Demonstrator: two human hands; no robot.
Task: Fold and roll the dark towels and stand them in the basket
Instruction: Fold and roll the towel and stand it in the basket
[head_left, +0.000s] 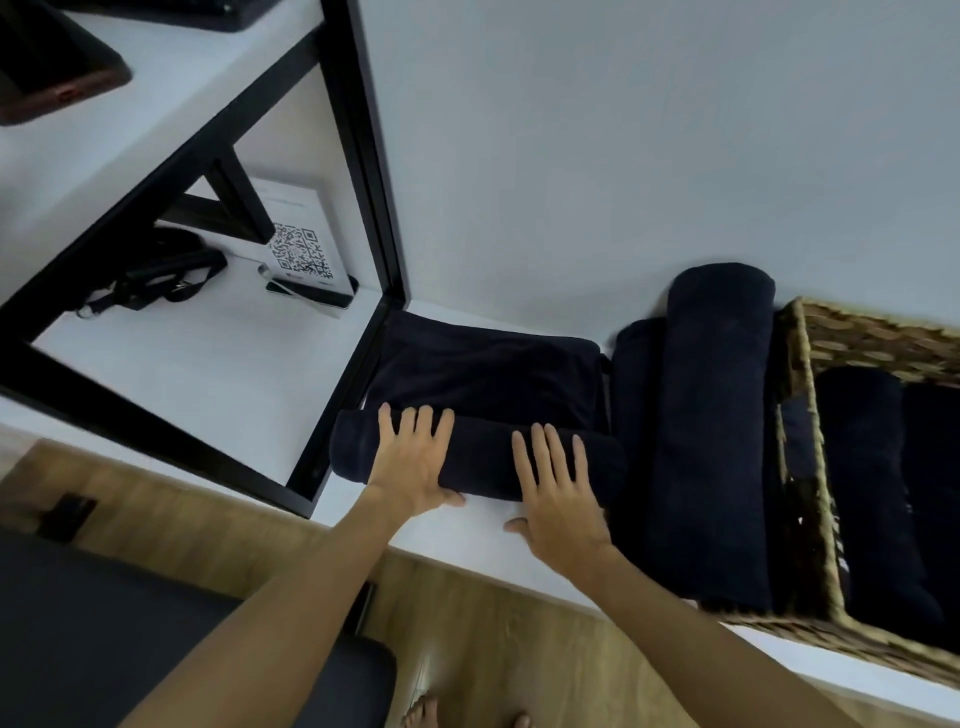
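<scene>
A dark towel (483, 364) lies on the white shelf, its near part wound into a roll (483, 454). My left hand (413, 457) presses flat on the roll's left half, fingers straight. My right hand (558, 486) presses on its right half, thumb on the shelf. To the right, a finished rolled towel (714, 415) lies lengthwise against the woven basket (810, 467), with another roll (636, 395) beside it. Inside the basket are two more dark rolls (867, 483).
A black metal shelf frame (363, 171) rises at the left of the towel. Behind it stand a QR code sign (304, 249) and a black strap bundle (150, 275). The white wall is behind. Wooden floor (493, 623) and a dark seat (130, 649) lie below.
</scene>
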